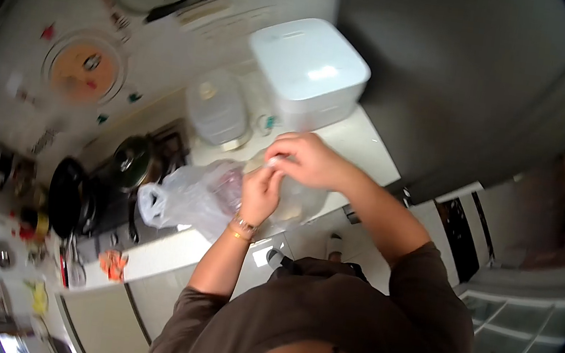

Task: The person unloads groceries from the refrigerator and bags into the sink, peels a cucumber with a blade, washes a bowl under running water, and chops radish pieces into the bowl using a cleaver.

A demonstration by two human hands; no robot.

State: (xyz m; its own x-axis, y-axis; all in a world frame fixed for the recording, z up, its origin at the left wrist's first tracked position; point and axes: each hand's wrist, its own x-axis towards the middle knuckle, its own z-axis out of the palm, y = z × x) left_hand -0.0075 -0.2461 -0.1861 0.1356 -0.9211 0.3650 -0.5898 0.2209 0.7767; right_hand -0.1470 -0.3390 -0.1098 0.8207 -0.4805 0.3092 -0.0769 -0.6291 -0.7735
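Observation:
My left hand (260,191) and my right hand (305,159) meet over the counter, fingertips pinched together around a small whitish bit. I cannot tell what that bit belongs to. Just left of my left hand lies a whitish plastic bag (184,192) with a loop handle, something reddish showing through it. Beneath my hands is a clear plastic bag (305,197), partly covered by them, near the counter's front edge. A bracelet (244,226) is on my left wrist.
Behind my hands stand a large white lidded bin (312,62) and a clear plastic jug (216,109). A covered pot (135,160) and a black pan (67,198) sit on the stove to the left. A dark grey appliance side (466,79) rises at the right.

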